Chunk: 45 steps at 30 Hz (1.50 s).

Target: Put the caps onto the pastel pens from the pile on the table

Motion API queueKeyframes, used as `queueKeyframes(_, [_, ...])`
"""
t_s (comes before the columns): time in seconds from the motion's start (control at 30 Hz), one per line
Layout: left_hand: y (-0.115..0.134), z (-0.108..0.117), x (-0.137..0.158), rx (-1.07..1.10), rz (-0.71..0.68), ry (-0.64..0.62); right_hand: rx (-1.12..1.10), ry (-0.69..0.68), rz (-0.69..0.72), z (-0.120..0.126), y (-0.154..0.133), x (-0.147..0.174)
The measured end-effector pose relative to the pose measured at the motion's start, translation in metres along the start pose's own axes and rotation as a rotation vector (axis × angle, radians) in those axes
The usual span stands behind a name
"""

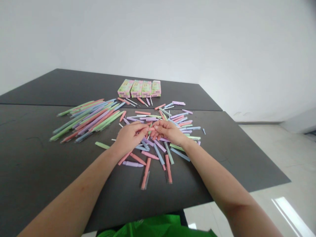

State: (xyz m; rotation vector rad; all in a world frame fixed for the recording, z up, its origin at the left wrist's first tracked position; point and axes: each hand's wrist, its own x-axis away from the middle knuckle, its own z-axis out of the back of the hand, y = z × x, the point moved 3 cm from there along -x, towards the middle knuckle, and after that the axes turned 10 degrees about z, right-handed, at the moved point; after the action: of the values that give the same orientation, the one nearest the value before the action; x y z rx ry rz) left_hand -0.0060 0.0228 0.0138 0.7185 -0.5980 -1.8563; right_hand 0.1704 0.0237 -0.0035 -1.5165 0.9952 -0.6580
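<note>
Both hands meet above a loose spread of pen parts. My left hand [130,136] is closed in a pinch on one end of a small coral-pink pen part [151,129]. The fingers of my right hand [169,131] are closed on its other end, and they hide much of it. Around and beneath my hands lie pen barrels and caps in pink, purple, blue and green, such as a purple pen part [132,164] and a coral barrel [168,169] with a clear end. Thin white refills [130,102] are scattered farther back.
To the left lies a heap of long pastel pens [86,120], roughly parallel. Several pink-and-green cartons [125,88] stand in a row at the back. The dark table [222,164] has a seam across it, and its right edge borders a pale floor [283,158].
</note>
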Motion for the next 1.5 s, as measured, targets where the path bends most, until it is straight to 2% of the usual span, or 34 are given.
queueKeyframes(0.2, [-0.002,-0.003,-0.001,0.044,-0.038,-0.022,-0.048,-0.012,0.0,0.0,0.002,0.001])
queueKeyframes(0.5, [-0.006,-0.004,-0.002,0.141,-0.022,-0.009,-0.072,-0.02,0.024,-0.001,0.005,0.0])
queueKeyframes(0.63, [-0.006,-0.004,-0.003,0.198,-0.003,-0.002,-0.035,0.032,0.015,-0.001,0.004,-0.002])
queueKeyframes(0.73, [-0.005,-0.002,-0.003,0.246,0.054,0.029,0.109,0.153,0.034,0.005,0.0,-0.001])
queueKeyframes(0.83, [-0.005,0.0,-0.005,0.288,0.131,0.058,0.551,0.214,0.179,0.007,-0.013,-0.001])
queueKeyframes(0.9, [-0.005,0.001,-0.006,0.31,0.157,0.051,0.866,0.104,0.299,0.0,-0.02,-0.002])
queueKeyframes(0.97, [-0.006,0.001,-0.006,0.319,0.163,0.037,1.065,-0.084,0.368,-0.01,-0.022,-0.006])
queueKeyframes(1.07, [-0.007,0.002,-0.007,0.324,0.166,0.047,1.226,-0.324,0.36,-0.022,-0.017,-0.015])
queueKeyframes(1.17, [-0.009,0.002,-0.007,0.329,0.166,0.065,1.331,-0.478,0.331,-0.028,-0.01,-0.023])
queueKeyframes(1.3, [-0.01,0.002,-0.007,0.337,0.167,0.075,1.403,-0.545,0.312,-0.029,-0.008,-0.03])
queueKeyframes(1.5, [-0.011,0.003,-0.008,0.336,0.157,0.094,1.382,-0.598,0.293,-0.025,-0.012,-0.03])
